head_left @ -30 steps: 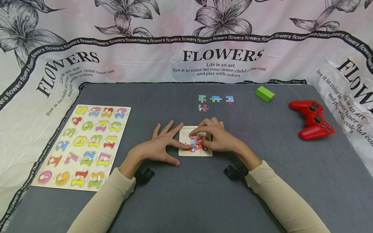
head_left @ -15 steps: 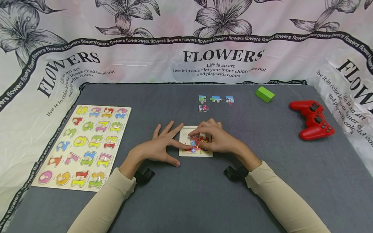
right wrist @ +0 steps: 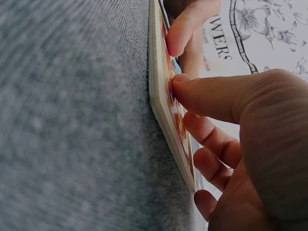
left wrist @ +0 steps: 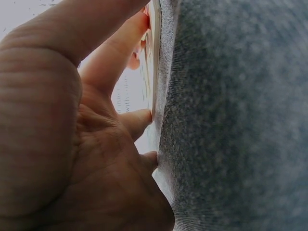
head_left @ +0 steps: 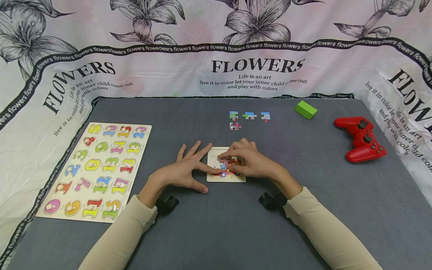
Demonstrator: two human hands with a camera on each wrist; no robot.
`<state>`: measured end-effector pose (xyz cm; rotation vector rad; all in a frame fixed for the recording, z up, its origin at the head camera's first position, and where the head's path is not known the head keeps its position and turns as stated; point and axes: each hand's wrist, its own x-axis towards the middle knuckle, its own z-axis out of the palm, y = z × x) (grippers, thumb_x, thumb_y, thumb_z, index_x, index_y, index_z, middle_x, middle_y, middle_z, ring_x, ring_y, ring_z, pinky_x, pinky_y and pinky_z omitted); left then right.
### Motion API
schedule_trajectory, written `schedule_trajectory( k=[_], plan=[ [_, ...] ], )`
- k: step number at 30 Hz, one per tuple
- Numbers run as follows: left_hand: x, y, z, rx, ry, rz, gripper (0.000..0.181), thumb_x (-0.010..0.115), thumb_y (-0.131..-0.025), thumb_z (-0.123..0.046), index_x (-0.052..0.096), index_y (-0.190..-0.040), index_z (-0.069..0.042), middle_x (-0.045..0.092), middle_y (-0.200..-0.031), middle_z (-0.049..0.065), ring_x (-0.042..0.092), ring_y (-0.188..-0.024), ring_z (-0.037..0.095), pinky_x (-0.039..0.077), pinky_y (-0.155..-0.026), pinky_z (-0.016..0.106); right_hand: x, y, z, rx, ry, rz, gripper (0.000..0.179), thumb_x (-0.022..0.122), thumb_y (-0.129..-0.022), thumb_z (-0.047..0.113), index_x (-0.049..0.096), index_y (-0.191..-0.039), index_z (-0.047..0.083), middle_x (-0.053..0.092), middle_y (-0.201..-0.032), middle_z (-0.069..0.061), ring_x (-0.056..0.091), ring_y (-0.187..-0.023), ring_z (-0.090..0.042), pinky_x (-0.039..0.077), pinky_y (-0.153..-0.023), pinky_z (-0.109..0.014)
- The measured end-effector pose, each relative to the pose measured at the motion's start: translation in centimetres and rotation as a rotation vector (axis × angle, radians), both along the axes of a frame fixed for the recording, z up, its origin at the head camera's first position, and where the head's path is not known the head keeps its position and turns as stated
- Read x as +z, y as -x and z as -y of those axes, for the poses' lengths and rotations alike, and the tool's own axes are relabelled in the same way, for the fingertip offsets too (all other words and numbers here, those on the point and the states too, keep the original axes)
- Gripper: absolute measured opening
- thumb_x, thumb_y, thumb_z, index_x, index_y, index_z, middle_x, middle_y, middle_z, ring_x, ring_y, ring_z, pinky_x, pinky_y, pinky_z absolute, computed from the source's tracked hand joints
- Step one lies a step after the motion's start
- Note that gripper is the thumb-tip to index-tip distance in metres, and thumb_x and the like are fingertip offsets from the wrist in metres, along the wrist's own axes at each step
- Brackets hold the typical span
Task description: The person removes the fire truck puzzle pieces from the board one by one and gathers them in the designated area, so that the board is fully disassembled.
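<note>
A small jigsaw board (head_left: 212, 151) with a pale frame and a red vehicle picture lies flat on the grey table. My left hand (head_left: 183, 170) is spread over its left side, with the index fingertip pressing the picture. Over the right half is my right hand (head_left: 249, 159). Its thumb and index finger are bent about a red jigsaw piece (head_left: 233, 161) on the board, other fingers curled. The right wrist view shows the right thumb (right wrist: 211, 94) touching the picture surface. My right hand partly covers the piece and the board's upper right.
Several loose jigsaw pieces (head_left: 249, 116) lie beyond the board. At left is a number puzzle board (head_left: 109, 153). A green block (head_left: 306, 110) and a red game controller (head_left: 361, 139) lie at right. A flower-printed cloth (head_left: 168, 71) borders the table's back.
My right thumb and index finger have shifted slightly left over the board, and a bit of yellow now shows beside the right hand. My left hand stays in place.
</note>
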<state>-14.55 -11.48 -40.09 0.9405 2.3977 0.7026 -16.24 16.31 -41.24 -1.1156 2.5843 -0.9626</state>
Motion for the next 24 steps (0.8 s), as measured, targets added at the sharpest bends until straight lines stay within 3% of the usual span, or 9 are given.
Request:
schedule_trajectory(
  k=[24],
  plan=[
    [0.14,0.00,-0.07,-0.006,-0.011,0.003,0.060,0.083,-0.083,-0.043,0.061,-0.139,-0.042,0.001,-0.174,0.004,-0.018,-0.158,0.036,-0.021,-0.118,0.067,0.13,0.12,-0.06,0.025,-0.015,-0.086,0.037,0.076,-0.091,0.016,0.072,-0.128,0.021,0.061,-0.095,0.002,0.036,-0.086,-0.011,0.021,-0.078,-0.036]
  ],
)
